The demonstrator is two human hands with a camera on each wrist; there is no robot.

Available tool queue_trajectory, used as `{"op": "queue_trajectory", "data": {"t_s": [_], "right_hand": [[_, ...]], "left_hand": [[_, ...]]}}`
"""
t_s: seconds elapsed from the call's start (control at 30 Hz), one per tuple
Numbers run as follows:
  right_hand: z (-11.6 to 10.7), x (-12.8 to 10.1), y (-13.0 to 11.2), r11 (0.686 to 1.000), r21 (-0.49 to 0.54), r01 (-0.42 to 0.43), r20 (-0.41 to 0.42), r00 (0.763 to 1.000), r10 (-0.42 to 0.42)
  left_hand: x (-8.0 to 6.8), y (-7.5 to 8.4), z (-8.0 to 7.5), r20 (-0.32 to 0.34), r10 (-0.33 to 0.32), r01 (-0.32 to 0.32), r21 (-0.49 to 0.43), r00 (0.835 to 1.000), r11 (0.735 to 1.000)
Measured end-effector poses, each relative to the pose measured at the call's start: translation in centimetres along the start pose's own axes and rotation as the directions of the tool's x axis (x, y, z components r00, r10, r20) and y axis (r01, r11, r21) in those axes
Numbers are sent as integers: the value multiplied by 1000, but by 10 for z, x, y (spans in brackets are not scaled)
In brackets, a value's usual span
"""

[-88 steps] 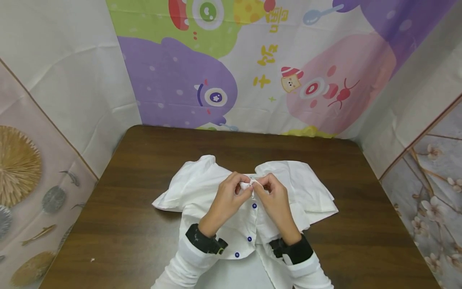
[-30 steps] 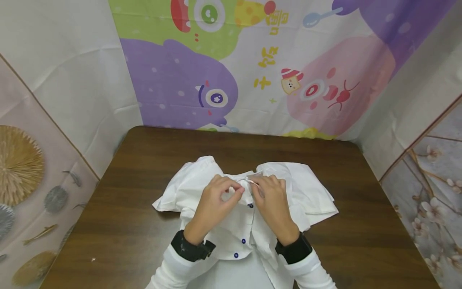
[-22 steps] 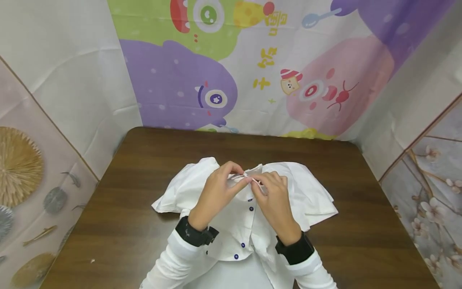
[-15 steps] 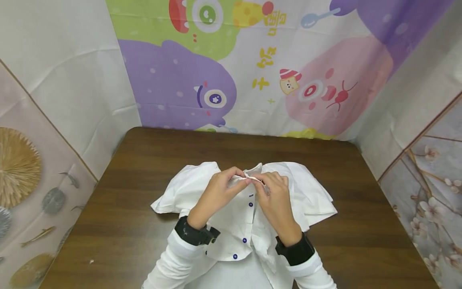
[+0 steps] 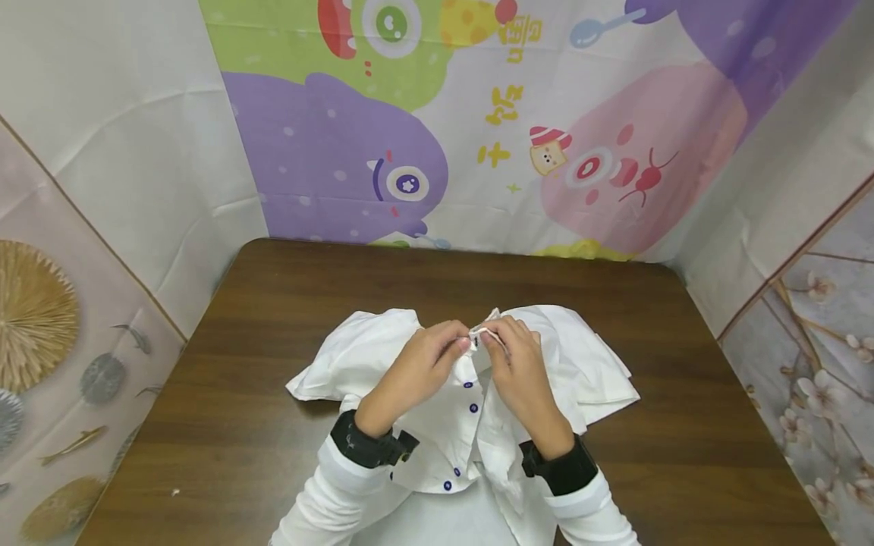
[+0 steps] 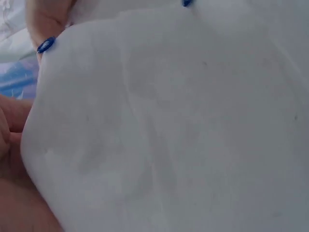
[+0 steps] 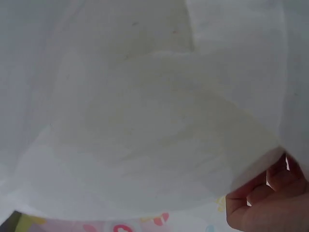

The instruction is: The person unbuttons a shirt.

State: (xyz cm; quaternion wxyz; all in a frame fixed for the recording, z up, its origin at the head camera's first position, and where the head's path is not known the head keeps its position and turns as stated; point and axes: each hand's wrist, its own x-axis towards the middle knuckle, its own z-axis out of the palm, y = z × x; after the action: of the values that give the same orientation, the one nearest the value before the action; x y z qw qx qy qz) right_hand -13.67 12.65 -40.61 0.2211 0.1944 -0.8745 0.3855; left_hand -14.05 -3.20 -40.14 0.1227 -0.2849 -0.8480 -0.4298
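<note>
A white shirt (image 5: 375, 349) with dark-blue buttons lies front up on the table, its short sleeves spread to both sides. In the head view, my left hand (image 5: 418, 371) pinches the front edge near the collar between thumb and fingers. Close beside it, my right hand (image 5: 524, 375) pinches the opposite edge of the collar. A dark button shows between the fingertips, partly hidden. Below the hands, a blue button (image 5: 473, 408) sits on the front edge. White fabric (image 6: 169, 121) fills most of the left wrist view. In the right wrist view, cloth (image 7: 145, 121) hides much of the work.
The dark wooden table (image 5: 225, 425) extends around the shirt. A small white scrap (image 5: 175, 492) lies at the left. Behind the table hangs a cartoon-print cloth (image 5: 505, 182), with pale curtains on both sides.
Both hands stay at the collar. Since half a second ago, the left fingers have closed together on the edge, and a dark button has come into view between the fingertips.
</note>
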Motion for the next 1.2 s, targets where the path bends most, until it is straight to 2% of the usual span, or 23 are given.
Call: {"op": "queue_trajectory", "data": {"t_s": [0.13, 0.37, 0.53, 0.67, 0.77, 0.87, 0.97, 1.03, 1.1, 1.2], "right_hand": [[-2, 1, 1, 1000, -20, 16, -25, 1000, -16], [-7, 0, 2, 999, -11, -40, -49, 998, 40], [-12, -1, 4, 997, 0, -83, -42, 996, 83], [-12, -3, 9, 997, -7, -76, -38, 996, 76], [-12, -6, 11, 995, -37, -89, 0, 996, 89], [-12, -12, 14, 990, -72, -123, 88, 988, 129], [-12, -19, 20, 983, -95, -154, 209, 963, 171], [-11, -24, 25, 982, -96, -163, 306, 934, 185], [-11, -28, 29, 983, -93, -157, 413, 892, 181], [-12, -34, 34, 984, -71, -166, 563, 807, 176]], "left_hand": [[-2, 0, 1, 10, -5, 5, 22, 1000, 1000], [-7, -2, -2, -27, -107, 106, -12, 994, 994], [-11, -7, -5, -64, -133, 132, -26, 989, 991], [-15, -11, -7, -69, -158, 157, -19, 985, 987], [-20, -15, -8, -45, -173, 173, -3, 984, 985], [-26, -20, -9, 8, -190, 189, 10, 982, 982], [-34, -28, -8, 86, -201, 200, 21, 976, 980], [-40, -34, -7, 144, -205, 203, 34, 968, 979], [-45, -40, -5, 202, -209, 203, 51, 957, 978], [-52, -47, -4, 285, -210, 194, 84, 935, 977]]}}
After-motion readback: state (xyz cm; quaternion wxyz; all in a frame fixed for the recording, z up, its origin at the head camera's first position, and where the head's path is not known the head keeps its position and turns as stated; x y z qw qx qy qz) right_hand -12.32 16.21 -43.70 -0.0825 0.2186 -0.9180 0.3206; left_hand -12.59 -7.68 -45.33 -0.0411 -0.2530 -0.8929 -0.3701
